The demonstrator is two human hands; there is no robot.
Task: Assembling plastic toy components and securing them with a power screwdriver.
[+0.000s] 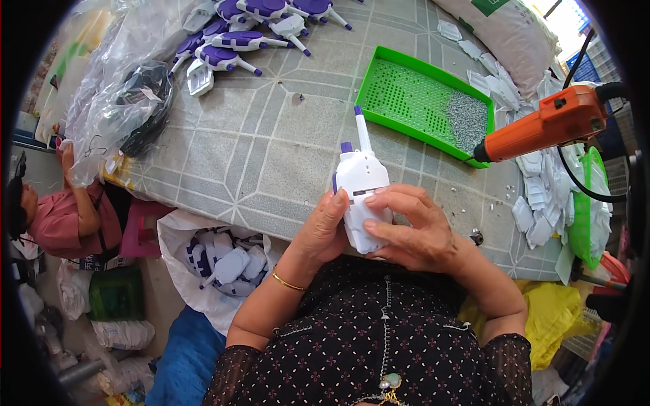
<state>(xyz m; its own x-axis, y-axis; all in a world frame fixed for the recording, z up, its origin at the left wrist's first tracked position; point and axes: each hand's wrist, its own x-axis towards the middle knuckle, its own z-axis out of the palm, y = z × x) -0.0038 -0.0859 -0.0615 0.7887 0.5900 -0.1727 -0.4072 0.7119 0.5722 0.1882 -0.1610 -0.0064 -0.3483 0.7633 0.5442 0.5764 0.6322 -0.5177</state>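
Note:
A white toy walkie-talkie (363, 169) with a purple-tipped antenna and a purple knob is upright between my hands, at the table's near edge. My left hand (328, 227) is closed around its left side, thumb on the face toward me. From the right, my right hand (421, 230) grips the lower part, with thumb and fingertips pressed on the white casing near a dark slot. The fingers behind the casing are hidden. Just beyond it lies a green perforated tray (406, 88) with a heap of small silver screws (467, 120) at its right end.
An orange electric screwdriver (548, 122) juts in from the right over the tray's corner. White plastic parts (538, 196) pile up at right. Purple-and-white toys (250, 37) are heaped at the far left. A white sack (183, 271) holds more toys. Another person (68, 220) is at left.

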